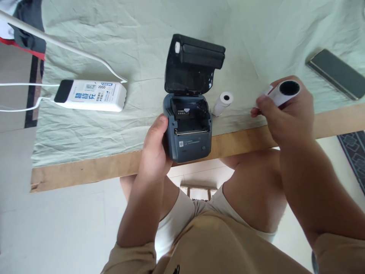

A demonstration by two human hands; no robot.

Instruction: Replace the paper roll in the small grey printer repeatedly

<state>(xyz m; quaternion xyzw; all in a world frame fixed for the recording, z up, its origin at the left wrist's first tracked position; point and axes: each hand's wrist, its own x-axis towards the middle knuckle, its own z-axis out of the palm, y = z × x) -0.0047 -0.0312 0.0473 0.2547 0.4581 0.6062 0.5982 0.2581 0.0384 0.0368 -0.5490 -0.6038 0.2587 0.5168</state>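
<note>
A small dark blue-grey printer (188,142) stands at the table's near edge with its black lid (194,64) swung up and its paper bay empty. My left hand (155,152) grips the printer's left side, thumb on its top corner. My right hand (285,114) is to the right of the printer, closed around a white paper roll (285,91) with its dark core facing me. A second, smaller white paper roll (222,103) lies on the cloth just right of the printer.
A pale green cloth (137,121) covers the wooden table (85,173). A white power strip (91,96) with cables lies at the left. A dark phone (338,73) rests at the far right. My knees sit below the table edge.
</note>
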